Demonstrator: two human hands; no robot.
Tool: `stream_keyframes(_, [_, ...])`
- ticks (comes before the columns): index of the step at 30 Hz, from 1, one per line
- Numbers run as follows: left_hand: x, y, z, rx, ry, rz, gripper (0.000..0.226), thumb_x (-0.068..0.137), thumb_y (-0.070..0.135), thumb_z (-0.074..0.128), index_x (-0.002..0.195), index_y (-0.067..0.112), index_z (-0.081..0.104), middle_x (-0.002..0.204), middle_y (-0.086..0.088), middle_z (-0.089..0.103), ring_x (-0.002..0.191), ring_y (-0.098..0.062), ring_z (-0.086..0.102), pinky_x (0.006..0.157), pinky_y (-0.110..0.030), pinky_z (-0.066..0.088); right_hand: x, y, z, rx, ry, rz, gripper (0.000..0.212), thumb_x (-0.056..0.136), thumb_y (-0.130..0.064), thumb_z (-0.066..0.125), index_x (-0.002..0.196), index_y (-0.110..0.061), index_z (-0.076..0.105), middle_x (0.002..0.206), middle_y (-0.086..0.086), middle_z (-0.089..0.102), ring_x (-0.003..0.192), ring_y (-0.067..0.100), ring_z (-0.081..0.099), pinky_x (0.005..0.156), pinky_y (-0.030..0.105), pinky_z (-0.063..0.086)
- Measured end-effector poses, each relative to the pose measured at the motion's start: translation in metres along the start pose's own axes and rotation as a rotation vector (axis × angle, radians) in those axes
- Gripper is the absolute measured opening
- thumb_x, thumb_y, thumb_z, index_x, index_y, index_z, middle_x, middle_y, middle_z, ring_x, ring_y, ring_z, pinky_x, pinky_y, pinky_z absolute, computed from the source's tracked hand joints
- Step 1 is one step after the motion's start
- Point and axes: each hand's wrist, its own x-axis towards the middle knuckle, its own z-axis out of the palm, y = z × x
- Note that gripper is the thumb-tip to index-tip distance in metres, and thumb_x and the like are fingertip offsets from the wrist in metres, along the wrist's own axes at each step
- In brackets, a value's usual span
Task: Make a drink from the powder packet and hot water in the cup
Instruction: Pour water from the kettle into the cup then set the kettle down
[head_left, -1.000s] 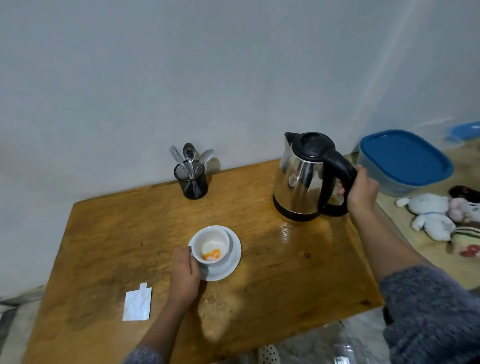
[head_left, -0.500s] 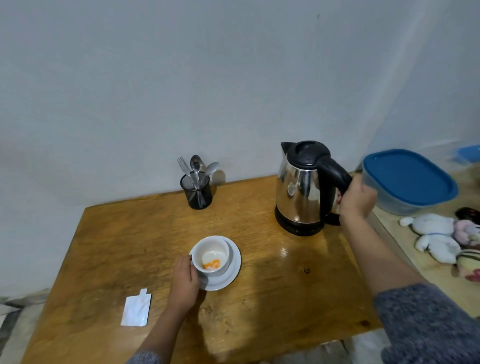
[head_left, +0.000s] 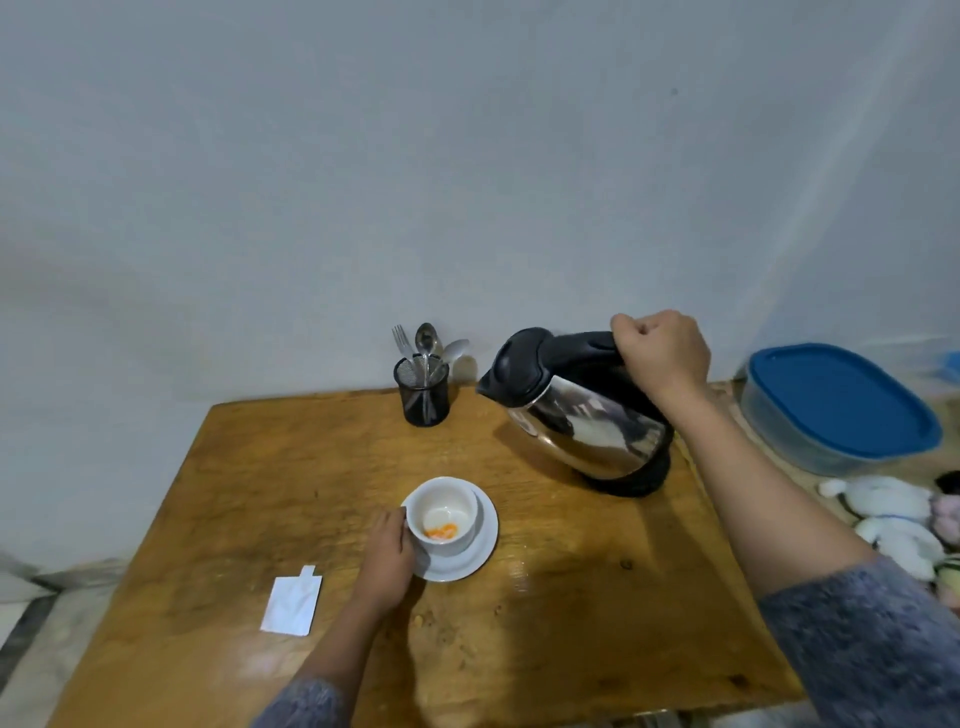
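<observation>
The electric kettle (head_left: 582, 421) is held tilted by its handle, gripped by the right hand (head_left: 662, 353). The white cup (head_left: 441, 514) on its saucer (head_left: 480, 543) is clasped by the left hand (head_left: 387, 558).

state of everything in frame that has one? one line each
kettle: lid shut, tilted spout-left, held by right hand
cup: upright on saucer, orange powder inside, no water, left hand on it
packet: flat on table
container: lid on
</observation>
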Motion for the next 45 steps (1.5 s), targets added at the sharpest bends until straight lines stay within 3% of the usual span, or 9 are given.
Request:
stream_keyframes(7, [0.003,0.004,-0.004,-0.001,-0.017,-0.068,0.028,0.096,0.013,0.036,0.117,0.010,0.054,0.115,-0.014,0.054,0.101,-0.018,0.048,0.088,-0.028,0.036,-0.029,-0.030,0.039,-0.118,-0.309,-0.110,0.047,0.081,-0.028,0.050,0.040,-0.016,0.029,0.039,-0.003,0.025,0.039,0.019,0.025,0.045,0.025,0.020])
stream_keyframes(11, [0.006,0.003,-0.007,0.022,-0.063,-0.101,0.028,0.096,0.016,0.035,0.118,0.011,0.053,0.119,-0.014,0.053,0.106,-0.021,0.049,0.092,-0.031,0.039,-0.040,-0.041,0.053,-0.177,-0.394,-0.188,0.044,0.079,-0.030,0.049,0.041,-0.017,0.031,0.040,-0.004,0.027,0.039,0.018,0.027,0.046,0.026,0.023])
stream_keyframes(16, [0.007,0.002,-0.009,0.024,-0.089,-0.102,0.029,0.097,0.018,0.035,0.120,0.012,0.051,0.122,-0.014,0.052,0.103,-0.016,0.046,0.091,-0.028,0.037,-0.043,-0.054,0.066,-0.304,-0.404,-0.325,0.040,0.079,-0.032,0.047,0.043,-0.016,0.039,0.044,-0.003,0.036,0.044,0.018,0.034,0.049,0.027,0.030])
stream_keyframes(22, [0.009,0.001,-0.013,0.010,-0.125,-0.095,0.029,0.097,0.019,0.035,0.118,0.011,0.053,0.121,-0.016,0.052,0.107,-0.023,0.048,0.092,-0.032,0.038,-0.044,-0.067,0.070,-0.397,-0.424,-0.445,0.039,0.080,-0.029,0.046,0.046,-0.018,0.030,0.050,-0.001,0.031,0.050,0.020,0.032,0.047,0.025,0.020])
stream_keyframes(45, [0.011,0.004,-0.019,0.033,-0.168,-0.090,0.029,0.097,0.020,0.036,0.120,0.013,0.051,0.124,-0.015,0.052,0.111,-0.025,0.047,0.094,-0.035,0.039,-0.046,-0.082,0.063,-0.452,-0.411,-0.463,0.039,0.080,-0.027,0.047,0.046,-0.015,0.032,0.050,-0.001,0.033,0.045,0.013,0.028,0.047,0.024,0.018])
